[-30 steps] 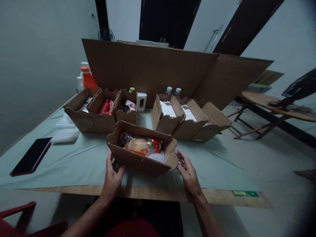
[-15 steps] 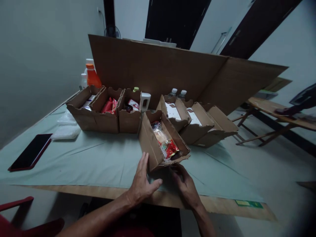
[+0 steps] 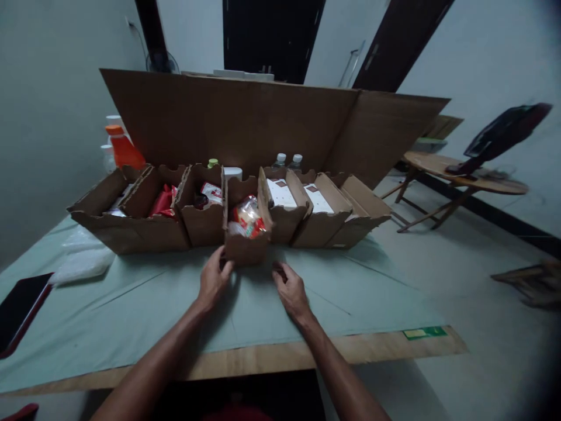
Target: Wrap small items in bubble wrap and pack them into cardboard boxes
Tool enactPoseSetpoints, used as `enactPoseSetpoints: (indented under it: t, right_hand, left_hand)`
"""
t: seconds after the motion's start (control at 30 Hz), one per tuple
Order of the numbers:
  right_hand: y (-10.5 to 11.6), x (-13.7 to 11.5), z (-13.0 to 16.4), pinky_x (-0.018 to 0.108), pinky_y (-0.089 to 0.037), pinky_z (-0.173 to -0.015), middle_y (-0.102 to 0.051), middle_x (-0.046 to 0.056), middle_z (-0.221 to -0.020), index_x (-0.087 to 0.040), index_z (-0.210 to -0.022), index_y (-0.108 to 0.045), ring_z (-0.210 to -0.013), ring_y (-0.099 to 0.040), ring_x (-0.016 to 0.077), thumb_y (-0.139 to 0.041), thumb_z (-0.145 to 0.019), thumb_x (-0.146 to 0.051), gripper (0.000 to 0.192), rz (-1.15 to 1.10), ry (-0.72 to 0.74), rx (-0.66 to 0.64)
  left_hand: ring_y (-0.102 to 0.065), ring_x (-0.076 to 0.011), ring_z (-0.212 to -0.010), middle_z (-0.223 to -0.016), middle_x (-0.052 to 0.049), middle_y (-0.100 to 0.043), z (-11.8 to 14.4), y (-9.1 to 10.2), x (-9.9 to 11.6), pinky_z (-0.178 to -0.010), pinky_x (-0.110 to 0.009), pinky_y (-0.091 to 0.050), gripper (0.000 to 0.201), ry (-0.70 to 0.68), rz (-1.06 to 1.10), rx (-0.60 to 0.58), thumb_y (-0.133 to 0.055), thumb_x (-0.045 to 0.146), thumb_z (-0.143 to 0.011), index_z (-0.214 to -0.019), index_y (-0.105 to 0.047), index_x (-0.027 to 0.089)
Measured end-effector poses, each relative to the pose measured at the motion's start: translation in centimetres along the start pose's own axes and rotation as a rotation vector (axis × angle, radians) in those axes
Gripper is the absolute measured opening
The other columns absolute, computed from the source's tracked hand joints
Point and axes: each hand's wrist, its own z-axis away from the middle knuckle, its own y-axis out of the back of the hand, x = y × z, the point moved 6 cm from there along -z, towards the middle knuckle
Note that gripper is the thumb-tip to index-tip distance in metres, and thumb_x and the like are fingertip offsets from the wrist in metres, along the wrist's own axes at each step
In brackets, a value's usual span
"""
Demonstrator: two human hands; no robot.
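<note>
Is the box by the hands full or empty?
Not empty: the open-topped cardboard box holds a red and clear snack packet.

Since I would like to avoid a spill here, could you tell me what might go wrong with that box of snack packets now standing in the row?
The narrow cardboard box stands tight between its neighbours; a push from the left hand could nudge the box on its left out of line. The snack packets rise about to its rim and might slip out if it tips. The right hand seems clear of it, so support may be one-sided.
</note>
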Motion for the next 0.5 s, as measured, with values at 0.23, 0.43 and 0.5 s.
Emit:
enactPoseSetpoints:
  t: [0.23, 0.43, 0.5]
  right_hand:
    - [-0.3, 1.0, 1.8, 0.043, -0.050, -0.100, -0.076, 0.008, -0.114, -0.024, -0.098, -0.074, -0.110, -0.069, 0.0240, -0.053, -0.090, -0.027, 0.022, 0.012, 0.078, -0.054]
    - [-0.5, 0.3, 1.6, 0.043, -0.053, -0.094, -0.077, 0.008, -0.110, -0.023, -0.098, -0.074, -0.105, -0.070, 0.0253, -0.053, -0.092, -0.028, 0.022, 0.066, 0.125, -0.099]
    - [-0.9, -1.7, 0.8, 0.039, -0.055, -0.090, -0.077, 0.008, -0.104, -0.022, -0.100, -0.073, -0.098, -0.072, 0.0237, -0.052, -0.094, -0.029, 0.022, 0.051, 0.147, -0.152]
  left_hand:
    - [-0.068, -0.0288, -0.094, -0.101, -0.013, -0.073, -0.3, 1.0, -0.5, -0.089, -0.046, -0.053, 0.036, -0.023, -0.178, -0.018, -0.058, 0.033, -0.082, -0.109, -0.071, 0.015]
    - [-0.070, -0.0265, -0.099, -0.105, -0.013, -0.075, 6.0, 1.8, -0.7, -0.089, -0.043, -0.056, 0.028, -0.160, -0.161, -0.178, -0.057, 0.031, -0.086, -0.106, -0.074, 0.018]
    - [-0.069, -0.0269, -0.105, -0.108, -0.012, -0.075, 8.2, 2.3, -1.0, -0.091, -0.043, -0.057, 0.025, -0.214, -0.160, -0.177, -0.059, 0.027, -0.088, -0.107, -0.073, 0.020]
